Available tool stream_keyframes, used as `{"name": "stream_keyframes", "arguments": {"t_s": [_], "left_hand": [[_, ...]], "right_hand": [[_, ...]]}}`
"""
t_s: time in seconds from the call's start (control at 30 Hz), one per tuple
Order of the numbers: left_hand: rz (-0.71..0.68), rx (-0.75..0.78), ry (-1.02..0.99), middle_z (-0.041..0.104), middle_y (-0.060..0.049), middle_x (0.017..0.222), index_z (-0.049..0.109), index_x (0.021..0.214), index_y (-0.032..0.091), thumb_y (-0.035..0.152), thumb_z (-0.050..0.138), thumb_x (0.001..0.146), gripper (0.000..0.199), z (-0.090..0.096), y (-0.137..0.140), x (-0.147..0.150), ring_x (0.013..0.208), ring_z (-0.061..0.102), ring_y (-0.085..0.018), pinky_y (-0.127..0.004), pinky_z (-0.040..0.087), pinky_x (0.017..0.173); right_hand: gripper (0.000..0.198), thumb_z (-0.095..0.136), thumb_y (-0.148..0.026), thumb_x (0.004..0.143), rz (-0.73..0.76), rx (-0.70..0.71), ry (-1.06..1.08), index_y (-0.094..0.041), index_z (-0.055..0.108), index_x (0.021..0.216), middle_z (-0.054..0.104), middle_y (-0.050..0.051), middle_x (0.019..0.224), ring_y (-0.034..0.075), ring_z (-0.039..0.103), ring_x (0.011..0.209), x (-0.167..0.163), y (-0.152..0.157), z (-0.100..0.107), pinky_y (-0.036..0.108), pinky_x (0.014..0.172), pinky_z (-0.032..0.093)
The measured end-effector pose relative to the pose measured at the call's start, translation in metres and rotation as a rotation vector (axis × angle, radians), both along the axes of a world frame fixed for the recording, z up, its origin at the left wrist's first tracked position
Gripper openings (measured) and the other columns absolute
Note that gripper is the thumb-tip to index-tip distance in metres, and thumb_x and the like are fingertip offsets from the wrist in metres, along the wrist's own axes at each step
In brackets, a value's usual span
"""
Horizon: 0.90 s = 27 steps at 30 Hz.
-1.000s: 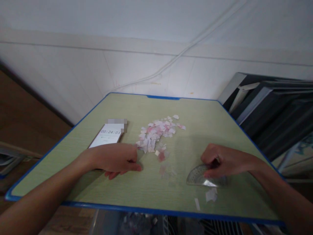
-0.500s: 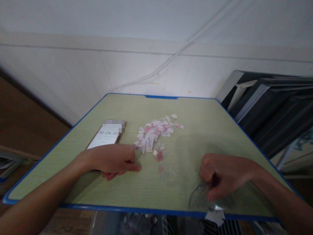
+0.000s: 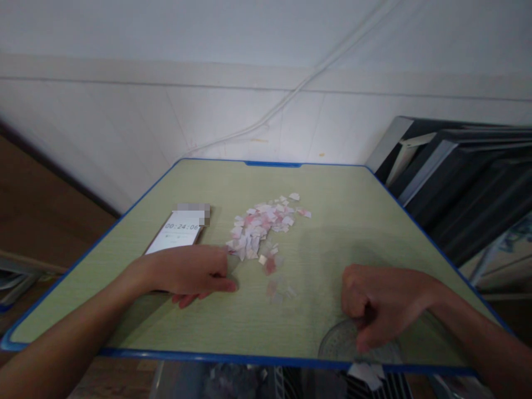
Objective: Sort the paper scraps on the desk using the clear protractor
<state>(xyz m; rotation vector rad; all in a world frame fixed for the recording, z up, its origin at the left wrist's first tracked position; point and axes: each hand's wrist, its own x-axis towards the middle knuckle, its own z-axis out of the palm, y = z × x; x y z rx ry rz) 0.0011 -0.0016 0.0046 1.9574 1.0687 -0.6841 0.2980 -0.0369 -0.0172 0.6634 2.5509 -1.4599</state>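
Your right hand (image 3: 382, 305) is at the near right of the green tabletop (image 3: 332, 194), over a clear semicircular protractor (image 3: 334, 341). Its fingers curl into a loose fist, with the thumb lying across the protractor; whether they clamp it cannot be told, since the fingertips are hidden. The protractor is at the table's blue near edge (image 3: 208, 354), where a white paper scrap (image 3: 366, 374) overhangs just beside it.

Your left hand (image 3: 195, 271) is on the left half, fingers bent beneath the palm and thumb pointing inward; you cannot tell whether the fingers close on anything. The wrist overlaps a phone (image 3: 178, 233) whose timer reads 00:24:06.

Beyond and between your hands lies a heap of torn white and pink paper (image 3: 261, 224), with a few faint pieces (image 3: 276, 288) trailing toward you. Below the near edge, a bin (image 3: 160, 382) contains blurred scraps. Black folder-like panels (image 3: 469, 194) lean at right; a white cable (image 3: 286, 100) crosses the wall (image 3: 233, 108).
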Motion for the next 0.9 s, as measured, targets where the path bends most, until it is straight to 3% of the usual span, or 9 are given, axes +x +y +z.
{"name": "stream_keyframes", "arguments": {"t_s": [0.17, 0.37, 0.63, 0.9], "left_hand": [[0.015, -0.008, -0.012, 0.042, 0.000, 0.034, 0.038, 0.043, 0.019, 0.045, 0.035, 0.085, 0.049, -0.002, 0.000, -0.001, 0.033, 0.040, -0.010, -0.022, 0.036, 0.041], [0.010, 0.015, -0.035, 0.044, -0.001, 0.034, 0.038, 0.041, 0.019, 0.044, 0.034, 0.085, 0.051, -0.005, 0.000, -0.003, 0.032, 0.041, -0.011, -0.023, 0.036, 0.040], [-0.004, 0.036, -0.080, 0.043, -0.001, 0.033, 0.038, 0.040, 0.019, 0.046, 0.033, 0.084, 0.052, -0.005, 0.000, -0.004, 0.032, 0.040, -0.011, -0.023, 0.035, 0.040], [0.022, 0.040, -0.073, 0.043, -0.001, 0.032, 0.039, 0.042, 0.019, 0.045, 0.036, 0.083, 0.048, -0.005, -0.001, -0.003, 0.031, 0.040, -0.011, -0.023, 0.034, 0.038]], "right_hand": [[0.056, 0.053, -0.052, 0.077, 0.006, -0.064, -0.008, -0.018, 0.030, 0.040, 0.024, -0.008, 0.040, 0.006, 0.027, 0.037, 0.000, 0.001, 0.000, 0.024, 0.040, 0.014], [0.050, 0.057, -0.044, 0.078, -0.103, -0.052, 0.042, -0.018, 0.033, 0.042, 0.026, -0.009, 0.041, 0.006, 0.026, 0.040, -0.001, 0.005, -0.006, 0.022, 0.042, 0.017], [0.045, 0.050, -0.043, 0.078, -0.475, 0.147, -0.091, -0.018, 0.038, 0.043, 0.024, -0.008, 0.043, 0.006, 0.023, 0.041, 0.006, 0.016, -0.008, 0.022, 0.040, 0.016], [0.041, 0.052, -0.046, 0.070, -0.693, 0.083, -0.142, -0.018, 0.045, 0.042, 0.040, -0.003, 0.039, 0.007, 0.032, 0.037, -0.002, 0.016, -0.007, 0.022, 0.037, 0.021]]}}
